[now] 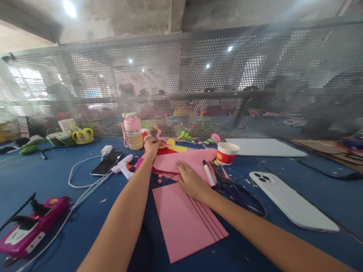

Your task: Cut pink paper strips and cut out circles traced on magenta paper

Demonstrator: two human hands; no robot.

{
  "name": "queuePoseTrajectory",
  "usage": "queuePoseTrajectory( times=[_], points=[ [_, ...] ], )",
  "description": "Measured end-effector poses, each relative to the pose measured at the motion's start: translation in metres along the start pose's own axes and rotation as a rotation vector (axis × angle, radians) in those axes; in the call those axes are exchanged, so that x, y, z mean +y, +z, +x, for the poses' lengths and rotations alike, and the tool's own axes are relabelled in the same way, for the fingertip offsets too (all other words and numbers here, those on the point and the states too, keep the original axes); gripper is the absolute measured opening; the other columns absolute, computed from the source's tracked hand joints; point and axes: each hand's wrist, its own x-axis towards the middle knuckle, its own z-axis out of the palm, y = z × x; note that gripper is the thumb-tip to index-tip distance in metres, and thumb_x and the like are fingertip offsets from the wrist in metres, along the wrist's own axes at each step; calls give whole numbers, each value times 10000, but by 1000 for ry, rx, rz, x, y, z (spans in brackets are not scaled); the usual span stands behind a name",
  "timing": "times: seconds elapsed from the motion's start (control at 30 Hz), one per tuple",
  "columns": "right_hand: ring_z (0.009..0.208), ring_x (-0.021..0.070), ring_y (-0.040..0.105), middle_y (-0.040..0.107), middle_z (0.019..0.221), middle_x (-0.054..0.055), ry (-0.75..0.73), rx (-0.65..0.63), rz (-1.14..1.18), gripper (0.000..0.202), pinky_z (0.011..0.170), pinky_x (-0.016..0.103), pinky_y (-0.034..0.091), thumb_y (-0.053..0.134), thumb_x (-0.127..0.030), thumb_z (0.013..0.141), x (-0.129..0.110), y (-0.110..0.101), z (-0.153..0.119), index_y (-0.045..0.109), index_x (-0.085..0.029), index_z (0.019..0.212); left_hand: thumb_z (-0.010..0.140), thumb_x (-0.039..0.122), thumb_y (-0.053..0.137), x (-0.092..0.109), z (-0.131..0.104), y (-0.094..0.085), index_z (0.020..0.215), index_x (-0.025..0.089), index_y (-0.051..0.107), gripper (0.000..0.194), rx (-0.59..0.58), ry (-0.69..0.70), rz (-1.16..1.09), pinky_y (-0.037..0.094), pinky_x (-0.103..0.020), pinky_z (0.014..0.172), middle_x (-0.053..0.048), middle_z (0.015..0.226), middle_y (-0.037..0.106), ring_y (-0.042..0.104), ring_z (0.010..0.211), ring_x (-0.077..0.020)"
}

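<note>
My left hand (151,147) reaches to the far side of a paper pile, by a red-and-white paper cup (146,134). Its fingers are bent together beside yellow paper pieces (178,148); what lies between them is hidden. Flat on a loose pink sheet (170,160) rests my right hand (191,179), fingers stretched out, its palm over the upper edge of a pink card (184,223) with dark lines. A white marker (209,174) with black ends leans on the pink paper, right of that hand. Dark-handled scissors (244,194) lie further right, partly covered by my forearm.
A second paper cup (227,154) stands right of the pile. Left are a glue gun (124,167), a black phone (106,163), a drink bottle (132,132) and a purple power strip (34,226). A large white phone (292,200) lies right. Behind rises a perforated metal screen (181,83).
</note>
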Motion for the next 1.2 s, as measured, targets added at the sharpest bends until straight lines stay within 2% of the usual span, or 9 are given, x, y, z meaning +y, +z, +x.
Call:
queuePoseTrajectory(
  times=[0.1,0.23,0.37,0.47,0.6,0.73,0.83,0.97,1.2],
  points=[
    [1231,268,396,456,1287,232,12,-21,-10,515,1039,396,333,327,-77,754,-2,-3,1,435,90,1229,735,268,581,5,3,-7,903,163,705,234,44,42,50,457,-193,704,-44,871,707,639,816,-157],
    [1241,272,379,452,1289,237,28,-64,-17,506,1047,384,317,350,-75,759,-7,-9,2,435,96,1227,743,257,561,20,11,-26,901,167,706,232,70,128,155,435,-193,758,-61,962,688,618,896,-163],
    [1213,268,416,474,1273,229,61,-86,-14,479,1043,374,311,360,-58,762,-10,-14,4,460,88,1207,750,298,532,50,23,-44,932,171,697,277,26,210,283,443,-223,659,-67,853,705,632,790,-178],
    [1190,253,444,501,1250,223,68,-71,-9,458,1039,351,311,362,-55,768,-10,-15,4,482,73,1191,708,272,561,79,33,-48,902,189,705,256,-20,342,394,432,-252,708,-63,824,700,610,808,-192],
    [1217,250,412,473,1274,229,85,-65,-2,469,1048,343,291,368,-70,780,-10,-14,4,455,69,1220,666,223,591,111,43,-35,786,193,707,170,-94,569,561,410,-316,761,-75,890,666,524,967,-245],
    [1244,268,371,438,1305,229,89,-87,6,491,1058,354,266,371,-96,792,-9,-15,5,421,72,1250,689,143,575,125,48,-11,695,158,669,95,-161,824,715,353,-378,838,-88,951,638,442,1057,-260],
    [1255,271,354,424,1313,234,91,-105,7,500,1066,342,247,364,-107,801,-10,-18,6,402,81,1263,709,97,547,123,50,7,662,144,650,122,-212,990,800,339,-377,841,-93,906,647,460,1023,-245],
    [1254,271,352,420,1316,235,105,-122,30,504,1070,344,227,357,-117,806,-10,-20,6,393,77,1270,742,58,479,109,54,25,672,141,650,203,-230,1168,870,331,-362,844,-96,912,650,468,1027,-230],
    [1258,282,336,403,1333,225,126,-117,63,514,1056,368,239,350,-133,812,-9,-22,6,374,65,1285,734,61,497,93,64,41,677,128,663,188,-191,1278,947,361,-367,782,-123,886,652,499,977,-252]
  ],
)
